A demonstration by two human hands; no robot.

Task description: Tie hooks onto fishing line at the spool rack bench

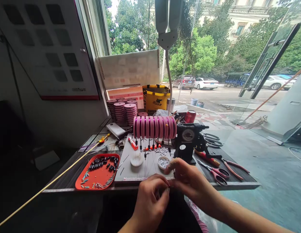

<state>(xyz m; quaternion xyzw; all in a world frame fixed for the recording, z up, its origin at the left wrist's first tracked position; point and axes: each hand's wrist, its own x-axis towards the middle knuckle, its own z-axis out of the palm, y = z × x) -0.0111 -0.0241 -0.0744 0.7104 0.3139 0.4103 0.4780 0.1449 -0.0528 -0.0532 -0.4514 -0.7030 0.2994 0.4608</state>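
Close to the board's front edge, the fingertips of my left hand (150,202) are pinched together; what they hold is too small to make out. My right hand (189,179) meets it from the right, its index finger bent and raised and its lower fingertips closed near my left fingertips. Beyond them, a row of pink foam spools (154,127) sits on a black hand-cranked winder (189,140). Thin lines with small black pieces (145,156) hang from the spools towards my hands. A small white dish of grey beads (163,162) lies just beyond my right fingers.
A red tray (79,181) with black and metal parts lies left of the white board (123,174). Scissors (219,174) and pliers (235,166) lie right. Behind stand stacked pink spools (120,113), a yellow bag (155,100) and a red can (190,116). A long rod (55,178) slants across the left.
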